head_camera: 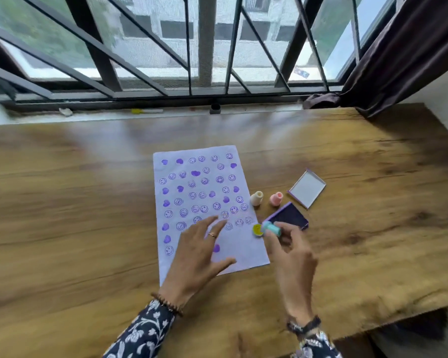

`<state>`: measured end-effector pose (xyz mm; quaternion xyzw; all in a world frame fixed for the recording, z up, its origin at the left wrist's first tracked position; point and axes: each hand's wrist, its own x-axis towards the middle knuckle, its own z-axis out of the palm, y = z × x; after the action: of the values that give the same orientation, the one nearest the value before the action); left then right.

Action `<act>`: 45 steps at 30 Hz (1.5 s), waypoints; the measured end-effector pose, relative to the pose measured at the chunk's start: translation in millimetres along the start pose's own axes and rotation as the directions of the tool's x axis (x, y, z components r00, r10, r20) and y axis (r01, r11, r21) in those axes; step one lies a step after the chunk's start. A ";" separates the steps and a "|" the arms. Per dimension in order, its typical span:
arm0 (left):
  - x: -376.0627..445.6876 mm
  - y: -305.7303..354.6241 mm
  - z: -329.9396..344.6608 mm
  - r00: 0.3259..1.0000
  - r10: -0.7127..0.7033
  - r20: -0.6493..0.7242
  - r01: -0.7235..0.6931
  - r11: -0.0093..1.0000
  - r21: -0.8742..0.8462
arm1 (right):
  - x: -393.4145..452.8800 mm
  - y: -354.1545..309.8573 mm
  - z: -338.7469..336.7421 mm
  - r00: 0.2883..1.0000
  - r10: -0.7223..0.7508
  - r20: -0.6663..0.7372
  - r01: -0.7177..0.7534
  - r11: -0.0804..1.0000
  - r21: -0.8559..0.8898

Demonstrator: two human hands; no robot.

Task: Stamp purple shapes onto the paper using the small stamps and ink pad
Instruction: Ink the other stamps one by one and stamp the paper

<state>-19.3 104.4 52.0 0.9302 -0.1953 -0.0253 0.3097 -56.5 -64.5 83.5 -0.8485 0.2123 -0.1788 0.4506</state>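
A white sheet of paper (207, 177) lies on the wooden table, covered with several purple hearts and smiley faces. My left hand (199, 251) rests flat on its lower part, fingers spread. My right hand (290, 251) holds a small teal stamp (270, 227) tilted sideways, its yellow face (257, 229) turned left just over the paper's right edge. Just behind it sits the open purple ink pad (290, 215). A cream stamp (256, 198) and a pink stamp (276, 198) stand upright right of the paper.
The ink pad's lid (307, 188) lies open-side up to the right of the stamps. The table (75, 202) runs to a barred window at the back, with a dark curtain (404, 55) at the right. Small items sit on the sill.
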 end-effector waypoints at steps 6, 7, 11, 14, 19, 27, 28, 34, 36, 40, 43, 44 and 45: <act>-22.6 -45.1 -24.1 0.997 -0.037 0.069 0.034 0.998 0.052 | -50.8 -9.4 45.3 0.977 -0.133 0.169 0.165 0.968 -0.188; -23.0 -47.0 -23.9 0.997 -0.040 0.071 0.037 0.998 0.045 | -51.2 -11.0 49.1 0.973 -0.148 0.177 0.185 0.958 -0.217; -22.2 -49.2 -20.9 0.995 -0.075 0.062 0.075 0.997 0.002 | -42.9 -16.4 57.6 0.963 -0.183 0.200 0.237 0.925 -0.296; -22.3 -49.8 -20.1 0.996 -0.080 0.048 0.080 0.997 0.002 | -38.7 -20.2 61.1 0.961 -0.166 0.221 0.238 0.905 -0.352; -24.1 -53.2 -18.6 0.996 -0.081 0.039 0.082 0.996 -0.022 | -33.1 -24.7 61.8 0.952 -0.100 0.288 0.215 0.891 -0.401; -22.7 -55.0 -17.3 0.993 -0.101 0.059 0.104 0.993 -0.053 | -6.5 -42.0 68.1 0.894 0.061 0.445 0.231 0.787 -0.572; -22.6 -55.3 -17.2 0.993 -0.106 0.060 0.109 0.993 -0.052 | -3.4 -43.1 68.1 0.883 0.075 0.463 0.238 0.779 -0.580; -23.6 -56.5 -15.6 0.992 -0.100 0.071 0.104 0.993 -0.062 | 8.6 -45.1 68.2 0.829 0.074 0.554 0.309 0.765 -0.566; -24.1 -57.8 -13.8 0.994 -0.089 0.062 0.093 0.993 -0.066 | 10.1 -45.2 69.0 0.817 0.065 0.573 0.332 0.759 -0.560; -23.4 -57.9 -14.0 0.995 -0.088 0.040 0.091 0.994 -0.063 | 12.9 -46.8 67.4 0.779 0.056 0.625 0.389 0.738 -0.551; -23.0 -56.1 -15.6 0.995 -0.099 0.034 0.100 0.993 -0.059 | 14.6 -45.5 65.1 0.745 0.029 0.666 0.454 0.710 -0.539; -23.2 -55.5 -16.1 0.995 -0.100 0.030 0.102 0.993 -0.060 | 14.1 -44.6 64.9 0.744 0.013 0.668 0.467 0.704 -0.535; -23.2 -55.2 -16.2 0.995 -0.098 0.025 0.099 0.993 -0.065 | 12.5 -43.3 64.3 0.750 -0.006 0.662 0.474 0.702 -0.531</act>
<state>-18.8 162.8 31.0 0.9276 -0.1515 -0.0570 0.3366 -5.4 -4.9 87.2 -0.9823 -0.0168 0.1355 0.1280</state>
